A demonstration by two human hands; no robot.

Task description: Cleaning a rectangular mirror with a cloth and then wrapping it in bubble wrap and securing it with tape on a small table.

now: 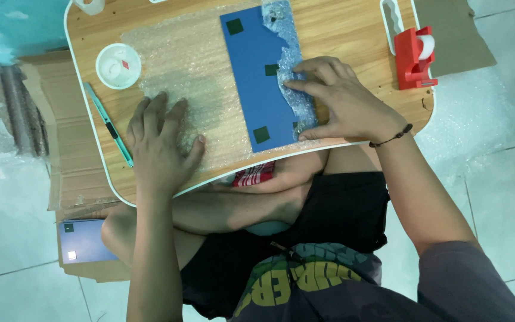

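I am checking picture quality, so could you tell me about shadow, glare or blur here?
Head view: sharp, evenly lit; the left hand casts a soft shadow on the clear bubble wrap sheet, which glints faintly; no strong glare on the flat blue rectangular board.

A red tape dispenser [413, 58], white dish [118, 66] and teal cutter [109, 124] lie nearby.

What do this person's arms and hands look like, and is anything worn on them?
Both hands, left hand and right hand, are bare with no gloves or rings visible. A thin dark cord bracelet circles the right wrist. A grey short sleeve covers the right upper arm.
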